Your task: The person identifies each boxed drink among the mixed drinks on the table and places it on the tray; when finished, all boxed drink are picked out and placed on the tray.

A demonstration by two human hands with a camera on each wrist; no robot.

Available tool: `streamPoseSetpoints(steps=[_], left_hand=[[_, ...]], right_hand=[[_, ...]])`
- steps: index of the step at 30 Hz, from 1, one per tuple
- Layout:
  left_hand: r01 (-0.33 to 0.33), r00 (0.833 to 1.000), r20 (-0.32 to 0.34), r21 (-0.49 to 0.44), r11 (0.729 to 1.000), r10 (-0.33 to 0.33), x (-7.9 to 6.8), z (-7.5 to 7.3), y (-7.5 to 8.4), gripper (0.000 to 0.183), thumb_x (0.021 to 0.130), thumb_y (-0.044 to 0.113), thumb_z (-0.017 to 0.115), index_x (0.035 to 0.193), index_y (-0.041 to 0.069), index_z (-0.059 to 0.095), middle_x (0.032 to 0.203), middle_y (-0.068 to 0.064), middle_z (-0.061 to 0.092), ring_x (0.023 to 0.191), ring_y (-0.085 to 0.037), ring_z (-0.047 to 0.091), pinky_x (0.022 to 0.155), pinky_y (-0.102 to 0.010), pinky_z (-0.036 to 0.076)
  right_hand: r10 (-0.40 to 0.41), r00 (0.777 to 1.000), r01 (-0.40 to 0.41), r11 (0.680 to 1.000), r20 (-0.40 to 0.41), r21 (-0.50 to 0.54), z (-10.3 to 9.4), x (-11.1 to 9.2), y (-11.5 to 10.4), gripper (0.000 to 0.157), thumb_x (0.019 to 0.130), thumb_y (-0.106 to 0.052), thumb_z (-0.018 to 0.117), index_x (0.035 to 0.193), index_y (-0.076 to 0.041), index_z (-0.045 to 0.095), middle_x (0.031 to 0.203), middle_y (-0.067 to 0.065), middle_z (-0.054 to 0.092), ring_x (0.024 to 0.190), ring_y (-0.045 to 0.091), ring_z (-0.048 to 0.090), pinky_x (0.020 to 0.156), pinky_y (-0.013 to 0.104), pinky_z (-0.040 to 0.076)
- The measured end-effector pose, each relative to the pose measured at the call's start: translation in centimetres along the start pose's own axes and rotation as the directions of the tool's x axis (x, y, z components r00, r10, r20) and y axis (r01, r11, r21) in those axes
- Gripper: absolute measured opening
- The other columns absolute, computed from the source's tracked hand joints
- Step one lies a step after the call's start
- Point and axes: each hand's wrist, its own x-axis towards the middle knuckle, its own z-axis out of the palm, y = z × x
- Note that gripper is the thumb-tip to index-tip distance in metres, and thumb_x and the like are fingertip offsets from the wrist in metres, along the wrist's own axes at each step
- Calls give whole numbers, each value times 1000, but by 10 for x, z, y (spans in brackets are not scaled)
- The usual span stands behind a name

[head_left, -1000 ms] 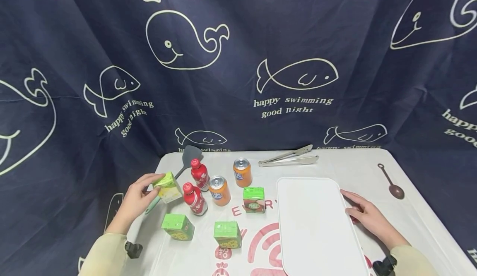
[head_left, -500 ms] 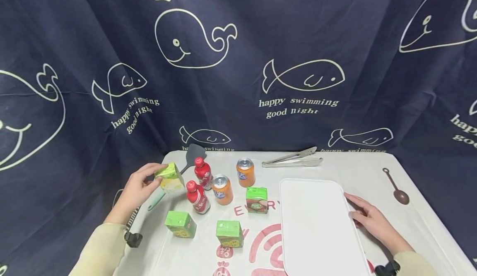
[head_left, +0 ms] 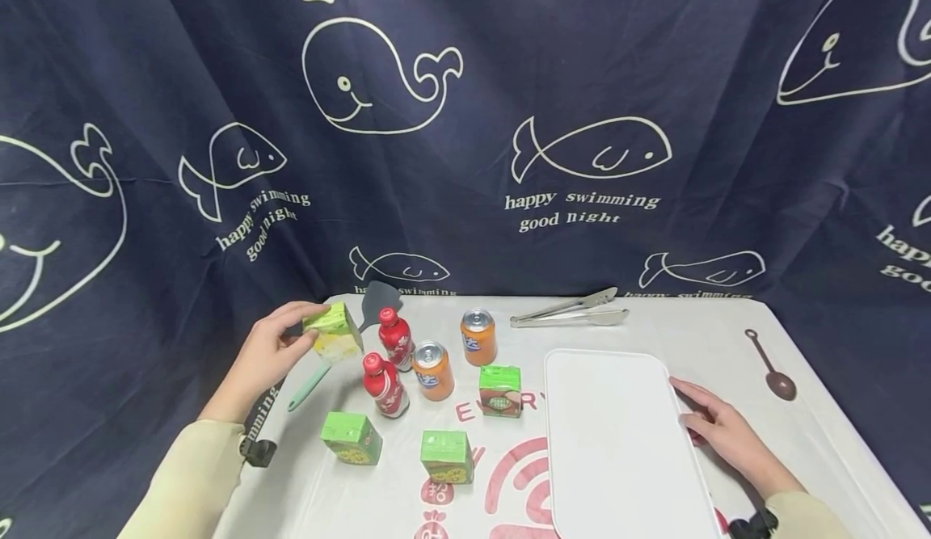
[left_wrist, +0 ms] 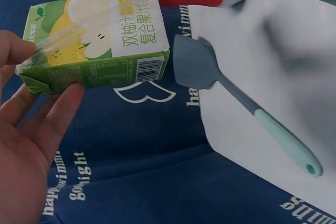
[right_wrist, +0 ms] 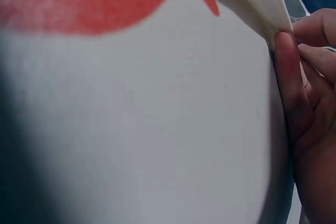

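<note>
My left hand (head_left: 271,347) grips a yellow-green juice carton (head_left: 336,335) by one end, raised over the table's left back part. In the left wrist view the carton (left_wrist: 100,40) shows its fruit print and barcode, with the fingers below it. A spatula (left_wrist: 236,90) with a mint handle lies under it on the table. Two red bottles (head_left: 385,385) stand just right of the carton. My right hand (head_left: 727,434) holds the right edge of a white rectangular tray (head_left: 625,442); in the right wrist view the thumb (right_wrist: 287,61) presses against a pale edge.
Two orange cans (head_left: 478,337) stand right of the bottles. Several green cartons (head_left: 445,456) stand nearer the front. Metal tongs (head_left: 570,311) lie at the back edge, and a brown spoon (head_left: 777,377) lies at the right. A dark printed curtain (head_left: 465,119) hangs behind the table.
My left hand has moved the juice carton a little farther back and up, uncovering more of the spatula's handle. My right hand stays at the tray's edge. The head view has shifted slightly.
</note>
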Motion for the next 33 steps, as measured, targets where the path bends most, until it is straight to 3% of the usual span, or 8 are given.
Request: streamPoseSetpoints(steps=[11, 14, 18, 20, 25, 28, 31, 33], left_hand=[[-21, 1000, 0, -56, 998, 21, 17, -1, 18, 44, 92, -8, 70, 129, 14, 73, 126, 0, 69, 97, -12, 64, 76, -15, 56], [-16, 1000, 0, -63, 998, 16, 20, -1, 23, 44, 92, -8, 70, 130, 15, 73, 126, 1, 69, 99, -11, 63, 77, -14, 56], [-24, 1000, -2, -63, 998, 24, 25, 0, 30, 44, 92, -6, 71, 130, 15, 73, 126, 2, 69, 102, -10, 62, 78, -13, 55], [-37, 999, -3, -62, 997, 37, 27, 1, 33, 44, 92, -6, 71, 130, 15, 73, 125, 2, 69, 101, -10, 62, 78, -13, 54], [-82, 996, 9, -75, 994, 83, 34, 5, 40, 43, 92, -6, 71, 130, 15, 73, 125, 3, 69, 102, -11, 63, 78, -14, 55], [-97, 995, 23, -83, 992, 100, 38, 9, 45, 44, 92, -5, 72, 130, 16, 73, 125, 5, 69, 105, -10, 64, 79, -16, 57], [-107, 993, 37, -84, 991, 110, 41, 13, 50, 44, 92, -3, 73, 130, 19, 73, 125, 7, 68, 106, -9, 64, 79, -18, 58], [-117, 991, 48, -87, 989, 122, 43, 16, 54, 43, 93, -1, 73, 130, 19, 73, 125, 7, 68, 107, -10, 65, 79, -20, 58]], right_hand=[[-4, 1000, 4, 1000, -6, -12, 0, 0, 0, 59, 104, -20, 65, 156, -2, 45, 156, 26, 43, 105, 7, 53, 83, 17, 50], [10, 1000, -10, 1000, -3, -14, 1, 0, -1, 60, 104, -21, 64, 157, -3, 44, 157, 25, 42, 118, 23, 55, 94, 33, 54], [18, 1000, -18, 1000, 12, 13, 1, 1, -3, 61, 104, -20, 64, 158, -2, 42, 159, 27, 38, 133, 44, 45, 106, 60, 44], [20, 1000, -20, 999, 19, 25, 1, 2, -3, 61, 104, -19, 64, 158, -1, 41, 159, 28, 37, 135, 46, 44, 106, 60, 45], [20, 1000, -20, 1000, 10, 5, 0, 2, -4, 61, 104, -19, 64, 158, -2, 42, 158, 27, 39, 131, 44, 48, 100, 41, 52], [21, 1000, -21, 1000, 10, 21, 0, 1, -4, 61, 104, -20, 64, 158, -1, 42, 159, 28, 38, 133, 47, 46, 104, 50, 50], [17, 1000, -18, 998, 23, 62, 0, 1, -3, 62, 104, -20, 64, 158, 0, 40, 159, 31, 35, 140, 55, 35, 109, 70, 36], [15, 1000, -17, 997, 25, 79, 0, 1, -3, 63, 103, -18, 64, 158, 1, 40, 159, 32, 35, 142, 58, 31, 111, 73, 30]])
